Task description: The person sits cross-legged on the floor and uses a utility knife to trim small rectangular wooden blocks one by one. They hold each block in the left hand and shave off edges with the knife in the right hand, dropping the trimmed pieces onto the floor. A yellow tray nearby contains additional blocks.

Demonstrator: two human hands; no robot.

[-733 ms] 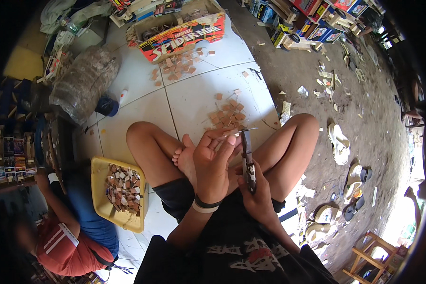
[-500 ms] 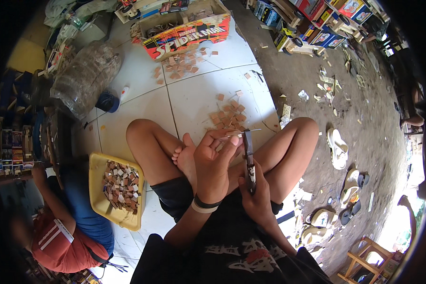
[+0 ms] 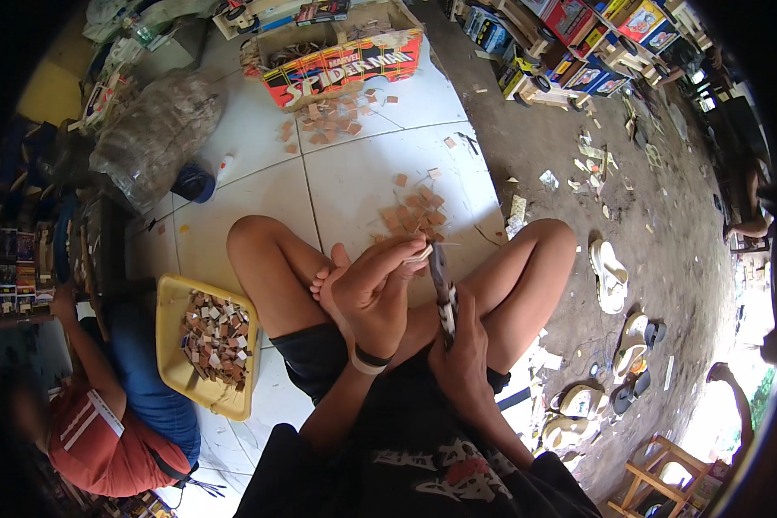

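My left hand (image 3: 375,293) is raised over my crossed legs, its thumb and fingers pinching a small flat wooden square (image 3: 420,255) with a pale edge. A thin pale wire or stick (image 3: 447,244) pokes out to the right, past the tool's jaws. My right hand (image 3: 462,345) is wrapped round the handles of dark pliers (image 3: 441,281), whose jaws point up and touch or almost touch the square. Whether the jaws grip the wire is too small to tell. Just beyond my fingertips lies a pile of small brown squares (image 3: 414,211) on the white tiles.
To my left stands a yellow basin (image 3: 168,345) holding many small squares. Further off are a printed box (image 3: 345,73), more loose squares (image 3: 332,121), a plastic-wrapped bundle (image 3: 160,138) and a dark cup (image 3: 193,183). A person in red (image 3: 104,440) sits at left; sandals (image 3: 609,276) lie at right.
My left hand has turned, its back fingers folding over, and shifted slightly left. The pliers have moved left with it and now lean more to the left at the top.
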